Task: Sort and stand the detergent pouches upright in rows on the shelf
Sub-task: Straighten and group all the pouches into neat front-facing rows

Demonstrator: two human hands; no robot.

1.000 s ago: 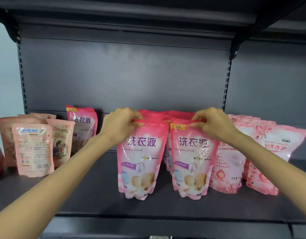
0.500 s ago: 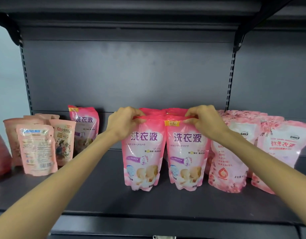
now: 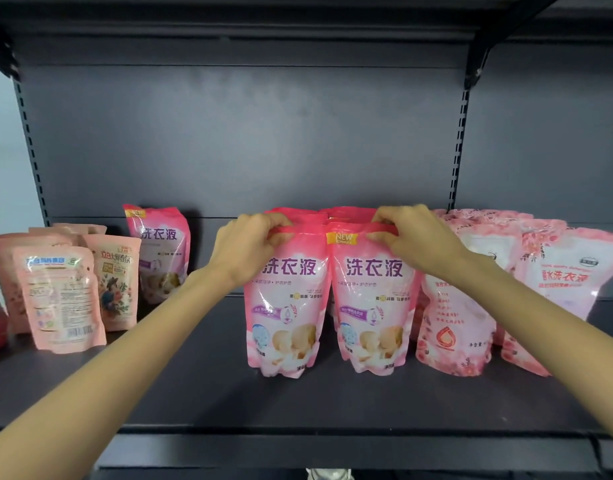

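— Dark metal shelf (image 3: 194, 393) ahead of us, with a grey back panel (image 3: 246, 140) behind it. Where are our grips?

— Our left grip (image 3: 249, 247) pinches the top seal of the left pouch (image 3: 287, 306), fingers curled over its upper left corner. Our right grip (image 3: 412, 240) pinches the top seal of the right pouch (image 3: 371, 306) near its upper right corner.

— So each pouch sits below its grip?

— Yes, straight below, and the bottoms appear to rest on the shelf. Both stand upright, long axis vertical, with their printed fronts facing us and their sides touching mid-shelf.

— And around them?

— We see more pink pouches (image 3: 346, 213) right behind the pair. Just beside our right pouch stand pale pouches (image 3: 454, 323), leaning a little. One matching pouch (image 3: 159, 251) stands at the back on the left, well apart. Beyond it, peach pouches (image 3: 59, 299) cluster together.
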